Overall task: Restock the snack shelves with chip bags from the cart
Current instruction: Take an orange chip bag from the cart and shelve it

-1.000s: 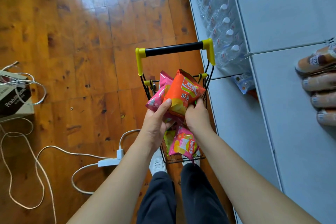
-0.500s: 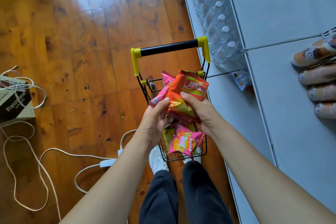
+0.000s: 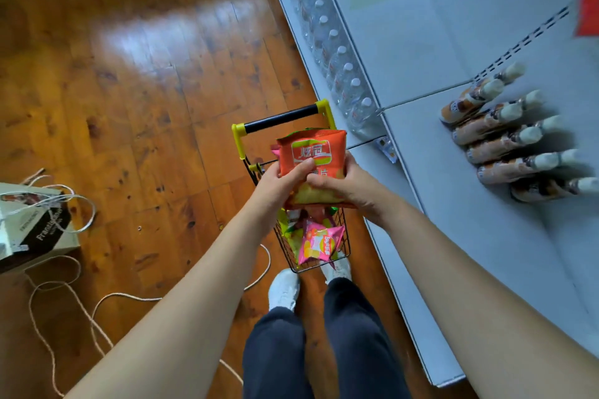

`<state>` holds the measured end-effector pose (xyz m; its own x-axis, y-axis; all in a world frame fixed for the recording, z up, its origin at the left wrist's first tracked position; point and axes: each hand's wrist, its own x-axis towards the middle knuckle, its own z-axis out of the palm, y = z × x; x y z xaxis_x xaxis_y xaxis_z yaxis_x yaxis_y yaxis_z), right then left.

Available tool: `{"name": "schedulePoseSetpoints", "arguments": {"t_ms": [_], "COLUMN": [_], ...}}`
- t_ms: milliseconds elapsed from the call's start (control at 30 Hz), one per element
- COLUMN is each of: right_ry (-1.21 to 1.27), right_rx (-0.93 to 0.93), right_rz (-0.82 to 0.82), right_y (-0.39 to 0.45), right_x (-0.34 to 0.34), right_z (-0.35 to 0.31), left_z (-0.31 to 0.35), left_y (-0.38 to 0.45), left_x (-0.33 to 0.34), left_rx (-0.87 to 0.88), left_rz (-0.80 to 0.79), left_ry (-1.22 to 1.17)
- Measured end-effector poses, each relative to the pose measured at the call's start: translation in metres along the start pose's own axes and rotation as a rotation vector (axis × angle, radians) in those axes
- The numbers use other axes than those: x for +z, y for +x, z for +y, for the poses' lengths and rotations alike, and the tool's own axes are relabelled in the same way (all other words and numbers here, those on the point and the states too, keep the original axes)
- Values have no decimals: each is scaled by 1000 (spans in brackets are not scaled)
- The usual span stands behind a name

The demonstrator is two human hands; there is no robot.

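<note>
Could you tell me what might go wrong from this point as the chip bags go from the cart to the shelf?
1. The left hand and right hand grip a stack under the orange bag; a lower bag might slip out on the way over.
2. The white cable loops on the floor near the person's feet, so a step back could snag it.
3. Bottles lie on the shelf; a careless placement might nudge them.
</note>
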<state>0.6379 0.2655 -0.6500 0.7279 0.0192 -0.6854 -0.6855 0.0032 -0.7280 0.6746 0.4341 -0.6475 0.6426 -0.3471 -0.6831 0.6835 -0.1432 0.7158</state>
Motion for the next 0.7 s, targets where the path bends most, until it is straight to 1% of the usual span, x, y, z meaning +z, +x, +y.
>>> {"name": "schedulePoseSetpoints", "arguments": {"t_ms": [67, 167, 333, 400, 567, 700], "right_ry": [137, 219, 434, 467, 538, 589], "right_rx": [-8, -78, -193, -233, -291, -305], "right_rz": [17, 133, 320, 412, 683, 892], "right_y": [-40, -108, -233, -283, -400, -490], "right_x": [-2, -3, -1, -2, -13, -20], "right_z": [-25, -55, -78, -80, -57, -7], "left_z": [23, 62, 113, 124, 120, 87], "left_y": [-27, -76, -164, -199, -285, -356], "left_x": [8, 26, 75, 104, 187, 250], "left_rx": [29, 55, 98, 111, 117, 134], "left_rz": [-33, -87, -268, -334, -481, -590], "left_ry": [1, 48, 148, 177, 286, 367]}}
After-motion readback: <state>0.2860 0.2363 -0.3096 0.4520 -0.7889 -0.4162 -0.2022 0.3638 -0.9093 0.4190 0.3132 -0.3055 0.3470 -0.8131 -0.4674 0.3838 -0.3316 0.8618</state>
